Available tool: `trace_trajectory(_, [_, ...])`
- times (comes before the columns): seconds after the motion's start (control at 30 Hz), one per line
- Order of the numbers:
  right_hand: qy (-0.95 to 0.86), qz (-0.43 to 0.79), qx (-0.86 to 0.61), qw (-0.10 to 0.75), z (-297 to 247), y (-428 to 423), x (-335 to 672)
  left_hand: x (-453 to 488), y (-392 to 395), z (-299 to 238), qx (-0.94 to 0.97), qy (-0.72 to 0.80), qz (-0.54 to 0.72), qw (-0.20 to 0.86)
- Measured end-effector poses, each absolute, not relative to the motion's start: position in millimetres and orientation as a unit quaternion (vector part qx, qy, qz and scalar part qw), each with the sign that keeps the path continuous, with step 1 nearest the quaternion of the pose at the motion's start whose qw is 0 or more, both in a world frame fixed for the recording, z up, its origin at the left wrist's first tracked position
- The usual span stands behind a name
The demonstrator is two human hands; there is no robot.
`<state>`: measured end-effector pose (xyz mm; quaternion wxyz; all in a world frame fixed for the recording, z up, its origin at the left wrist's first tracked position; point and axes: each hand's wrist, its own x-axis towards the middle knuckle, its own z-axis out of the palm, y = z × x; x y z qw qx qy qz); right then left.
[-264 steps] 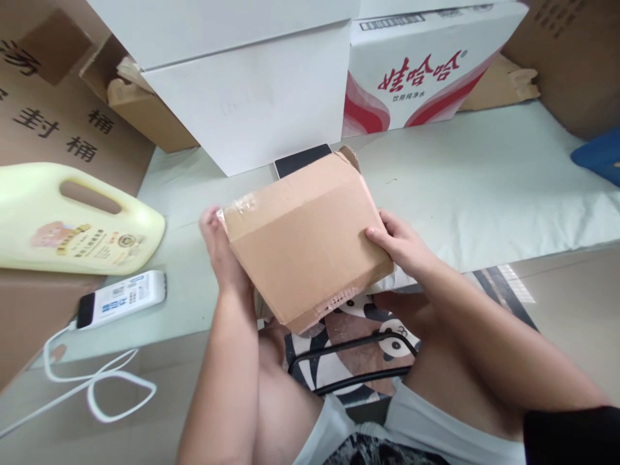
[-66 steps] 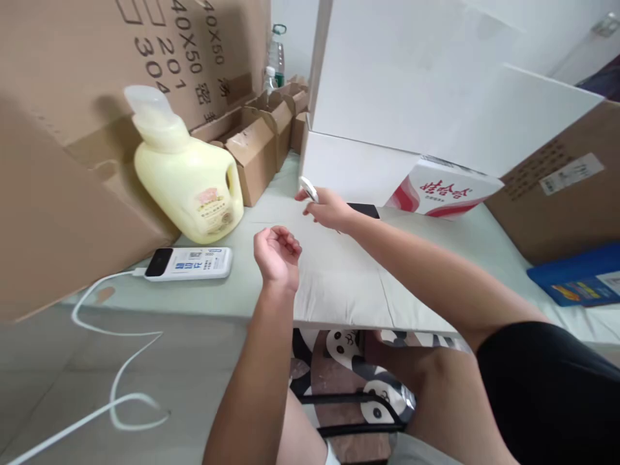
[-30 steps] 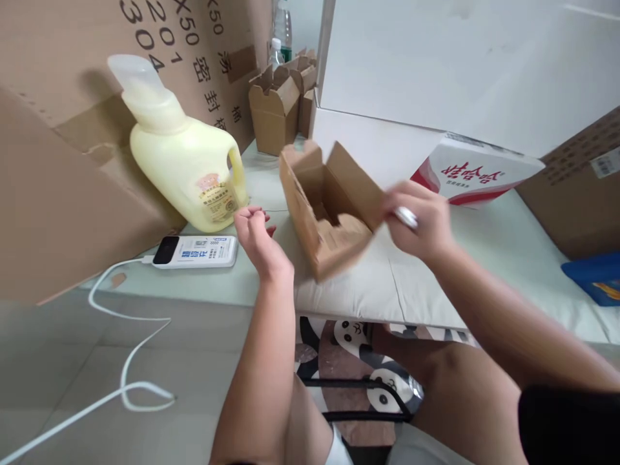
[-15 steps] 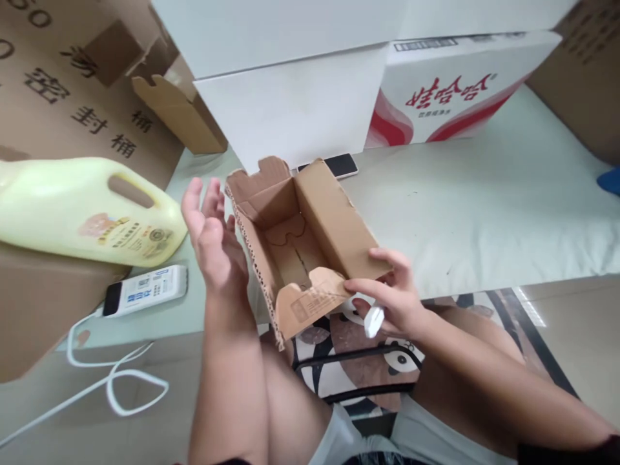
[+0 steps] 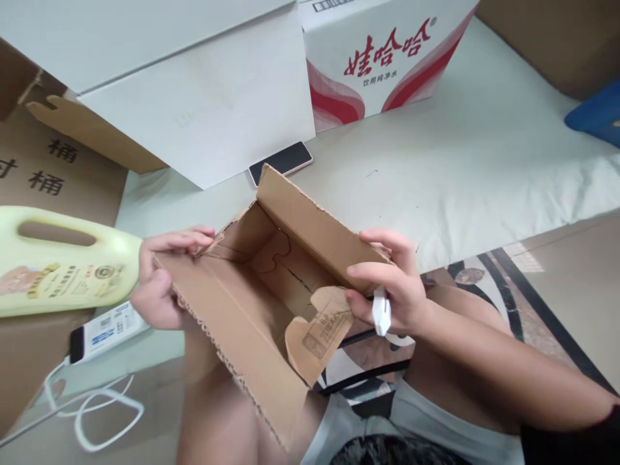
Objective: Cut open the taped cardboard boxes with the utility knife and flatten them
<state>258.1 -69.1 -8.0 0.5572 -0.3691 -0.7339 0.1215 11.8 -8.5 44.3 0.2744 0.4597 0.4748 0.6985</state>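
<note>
The open cardboard box [image 5: 242, 303] is tilted over the person's lap at the edge of the table [image 5: 460, 148]. The left hand [image 5: 157, 290] clamps one end wall, and the right hand [image 5: 394, 290] pinches the side wall, fingers closed. An even grip probably suits best, with the small white tool [image 5: 381, 312] tucked clear of the flaps.

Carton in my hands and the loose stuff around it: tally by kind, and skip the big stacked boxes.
Carton: 1
White item: 1
Jug: 1
Phone: 1
Power bank: 1
Cable: 1
Blue item: 1
Total: 7
</note>
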Motion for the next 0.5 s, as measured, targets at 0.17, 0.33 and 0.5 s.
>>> trace_trajectory(0.17, [-0.751,0.184,-0.252,0.582,-16,-69,247,11,-10,24,0.455,0.452,0.725,0.250])
trace_trajectory(0.33, [-0.808,0.220,-0.196,0.511,-4,-67,242,-6,-10,14,0.514,0.425,0.697,0.263])
trace_trajectory(0.5, [-0.823,0.231,-0.203,0.477,-3,-65,244,-18,-18,16,0.628,0.491,0.540,0.271])
